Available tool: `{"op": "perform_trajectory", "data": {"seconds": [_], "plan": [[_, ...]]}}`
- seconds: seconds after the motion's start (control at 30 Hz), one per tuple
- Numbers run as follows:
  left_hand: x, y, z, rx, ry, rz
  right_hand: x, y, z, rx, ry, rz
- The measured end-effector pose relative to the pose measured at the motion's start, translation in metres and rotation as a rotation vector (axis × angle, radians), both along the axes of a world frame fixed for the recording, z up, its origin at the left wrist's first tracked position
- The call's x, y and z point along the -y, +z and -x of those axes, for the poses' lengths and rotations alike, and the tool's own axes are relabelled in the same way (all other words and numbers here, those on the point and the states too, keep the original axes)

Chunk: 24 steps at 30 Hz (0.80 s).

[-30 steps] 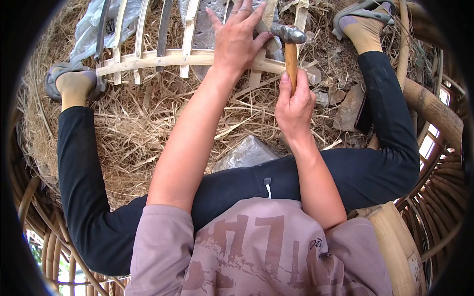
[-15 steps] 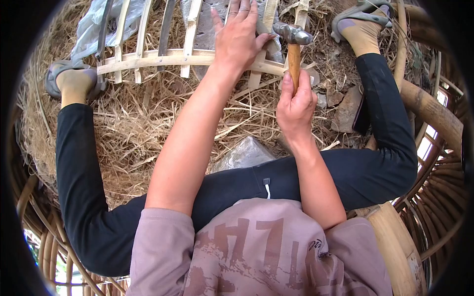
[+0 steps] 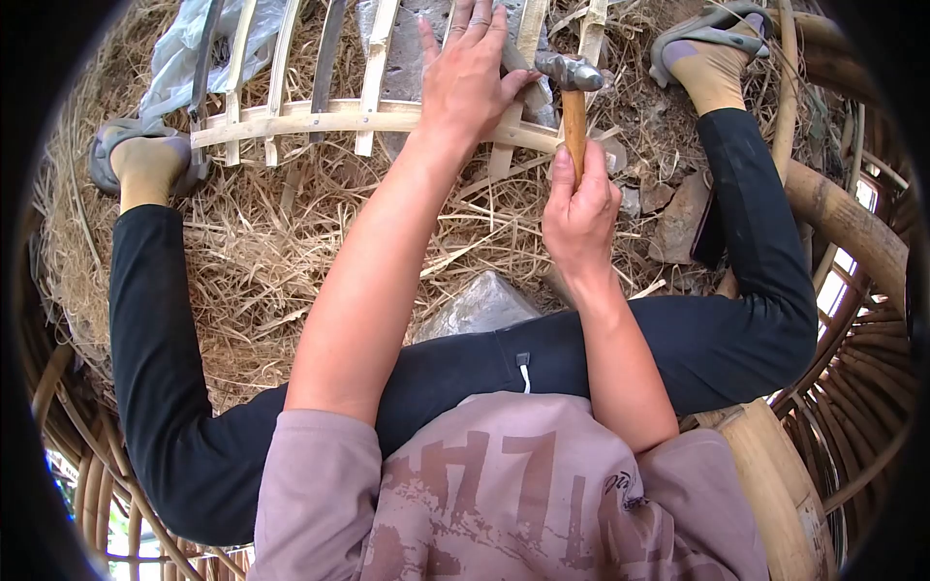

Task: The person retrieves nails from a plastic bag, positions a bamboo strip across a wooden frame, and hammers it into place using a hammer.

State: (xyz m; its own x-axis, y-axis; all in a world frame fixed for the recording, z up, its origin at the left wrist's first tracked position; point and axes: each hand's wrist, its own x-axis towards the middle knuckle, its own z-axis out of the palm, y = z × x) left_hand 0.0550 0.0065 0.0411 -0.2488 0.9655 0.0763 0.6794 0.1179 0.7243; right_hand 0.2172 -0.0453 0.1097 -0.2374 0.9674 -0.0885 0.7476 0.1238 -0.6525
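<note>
1. Dry straw (image 3: pixel 291 290) covers the ground below and around both hands.
2. The person's dark-trousered legs (image 3: pixel 465 363) spread wide, one foot out to each side of the hands.
3. A frame of pale and dark slats (image 3: pixel 371 82) lies crosswise beneath the left hand, its curved strip (image 3: pixel 271 123) passing under that wrist and running toward the hammer.
4. A grey slab (image 3: pixel 402 63) sits under the slats, by the left hand's fingers.
5. Crumpled clear plastic (image 3: pixel 172 82) lies well to the left of the left hand.
6. A pale grey stone (image 3: pixel 480 305) rests nearer the body, below and between the hands.
7. The hammer (image 3: pixel 574 126) stands up out of the right hand (image 3: pixel 581 213), which is closed around its wooden handle; its metal head is just right of the left thumb.
8. The left hand (image 3: pixel 465 87) is open, palm down, fingers extended over the slats.
9. Small metal dots (image 3: pixel 316 119) mark the strip, left of the left hand.
</note>
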Motion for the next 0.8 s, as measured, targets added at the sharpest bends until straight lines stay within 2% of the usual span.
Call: {"op": "perform_trajectory", "data": {"seconds": [0.13, 0.23, 0.33, 0.43, 0.47, 0.6, 0.7, 0.73, 0.8], "plan": [[0.000, 0.003, 0.000, 0.002, 0.007, 0.015, 0.003, -0.004, -0.001, 0.006, 0.022, -0.072], [0.000, 0.002, 0.000, 0.017, -0.003, 0.016, 0.002, -0.008, -0.003, 0.125, 0.082, -0.032], [-0.001, 0.001, 0.001, -0.003, -0.002, -0.014, 0.007, -0.007, -0.004, 0.016, 0.048, -0.148], [0.002, -0.003, 0.000, -0.021, 0.016, -0.048, 0.005, -0.004, -0.002, 0.033, 0.057, -0.140], [-0.001, -0.002, 0.000, -0.025, 0.021, -0.070, 0.003, -0.010, -0.004, 0.104, 0.046, 0.020], [-0.002, -0.002, 0.002, -0.045, 0.011, -0.056, 0.007, 0.001, 0.000, 0.009, 0.033, -0.196], [0.000, 0.000, 0.003, -0.025, 0.006, -0.047, 0.006, -0.005, -0.001, 0.097, 0.047, -0.010], [0.000, 0.001, 0.003, -0.034, 0.003, -0.038, 0.003, -0.006, -0.001, 0.229, 0.120, -0.063], [-0.002, 0.002, 0.002, -0.024, 0.005, -0.039, 0.008, 0.002, 0.002, 0.091, 0.060, -0.130]]}}
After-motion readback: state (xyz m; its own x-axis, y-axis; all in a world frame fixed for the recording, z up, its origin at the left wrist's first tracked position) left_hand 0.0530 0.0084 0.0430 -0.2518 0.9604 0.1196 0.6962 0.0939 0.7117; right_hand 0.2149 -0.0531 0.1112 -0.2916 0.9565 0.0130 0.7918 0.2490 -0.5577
